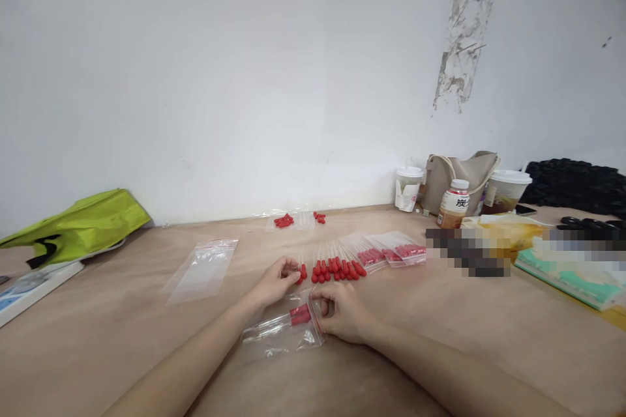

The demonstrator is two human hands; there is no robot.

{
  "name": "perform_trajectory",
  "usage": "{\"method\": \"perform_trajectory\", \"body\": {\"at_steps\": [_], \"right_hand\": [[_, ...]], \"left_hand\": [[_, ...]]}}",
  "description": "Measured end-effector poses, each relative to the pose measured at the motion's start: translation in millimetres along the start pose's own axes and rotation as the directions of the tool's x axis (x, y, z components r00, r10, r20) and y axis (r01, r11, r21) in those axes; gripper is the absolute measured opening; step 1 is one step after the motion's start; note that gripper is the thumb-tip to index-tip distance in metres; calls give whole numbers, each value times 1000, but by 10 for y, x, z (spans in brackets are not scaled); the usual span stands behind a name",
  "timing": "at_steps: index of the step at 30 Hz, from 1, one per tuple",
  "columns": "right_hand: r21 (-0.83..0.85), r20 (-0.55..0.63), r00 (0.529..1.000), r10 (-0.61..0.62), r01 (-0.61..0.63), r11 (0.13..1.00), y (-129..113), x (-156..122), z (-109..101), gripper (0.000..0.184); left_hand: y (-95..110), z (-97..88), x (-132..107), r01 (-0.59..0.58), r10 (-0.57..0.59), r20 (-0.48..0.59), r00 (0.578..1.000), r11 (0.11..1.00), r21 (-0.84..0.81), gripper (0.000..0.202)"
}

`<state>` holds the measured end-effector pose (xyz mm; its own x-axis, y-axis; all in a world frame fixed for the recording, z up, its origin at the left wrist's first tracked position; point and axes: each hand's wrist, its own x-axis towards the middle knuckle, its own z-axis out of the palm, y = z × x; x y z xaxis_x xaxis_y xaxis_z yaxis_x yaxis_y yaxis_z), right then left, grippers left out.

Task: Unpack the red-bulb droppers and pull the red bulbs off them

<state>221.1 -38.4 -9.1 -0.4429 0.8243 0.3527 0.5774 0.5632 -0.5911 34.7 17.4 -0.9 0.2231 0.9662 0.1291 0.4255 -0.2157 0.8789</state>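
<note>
My left hand point(278, 279) pinches a clear dropper with a red bulb point(302, 272) at the left end of a loose row of red-bulbed droppers point(337, 267). My right hand point(342, 310) is closed on the mouth of a clear zip bag point(283, 329) lying on the brown table point(122, 339); a few red-bulbed droppers point(299, 315) sit inside it. Filled zip bags of droppers point(391, 251) lie fanned out to the right of the row.
Empty zip bags point(203, 268) lie at the left. More red bulbs point(283, 221) lie near the wall. A green bag point(78, 225) sits at far left. Cups point(506, 189), a bottle point(453, 203), a beige bag point(457, 176) and black parts point(577, 186) stand at the right.
</note>
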Motion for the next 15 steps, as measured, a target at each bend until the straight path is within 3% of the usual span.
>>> {"method": "perform_trajectory", "body": {"at_steps": [3,6,9,11,15], "right_hand": [[11,24,999,-38,38,999,5,-2,-2,13],[36,17,999,-27,26,999,13,-7,-1,14],[49,23,1000,5,-6,999,14,-11,2,19],[32,32,999,-5,4,999,4,-8,10,27],[-4,42,998,-57,57,998,-31,1,37,26]], "left_hand": [[27,57,-82,-27,27,-21,999,1000,5,27],[53,-43,-402,-113,122,-54,991,983,148,28],[74,-206,-796,-259,231,121,966,892,371,32],[84,-282,-969,-318,215,263,941,830,458,42],[102,-304,-1016,-390,190,389,902,746,540,51]]}}
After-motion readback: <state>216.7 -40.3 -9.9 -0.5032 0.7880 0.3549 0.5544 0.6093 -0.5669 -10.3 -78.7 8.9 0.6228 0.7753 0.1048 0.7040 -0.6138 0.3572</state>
